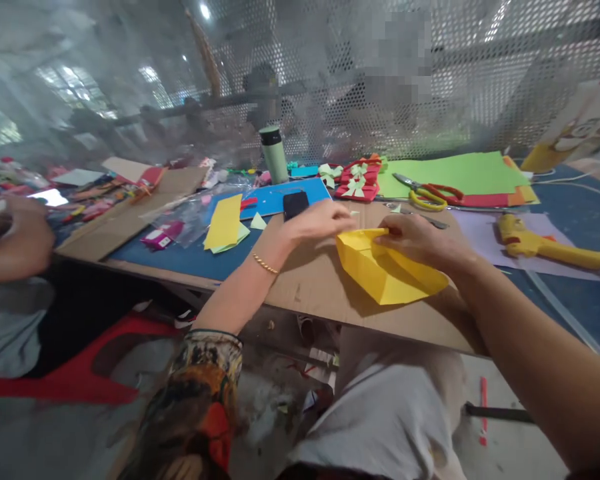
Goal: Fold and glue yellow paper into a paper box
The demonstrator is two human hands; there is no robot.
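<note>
A folded yellow paper shape (387,273) rests over a brown cardboard sheet (300,287) near the table's front edge. My right hand (417,237) pinches its upper edge between thumb and fingers. At the paper's upper left corner is my left hand (325,220), its fingers curled; their tips are too small and blurred to tell whether they hold anything. Behind the hands lie red paper pieces with pale green bows (357,180). Scissors with yellow and red handles (430,195) lie to the right, on green paper (465,175).
A yellow glue gun (530,243) lies on purple paper at the right. A green bottle (274,157) stands at the back, near a dark phone (295,204). Yellow strips (223,222) and a purple packet (161,235) are left. Another person's arm (23,237) is at far left.
</note>
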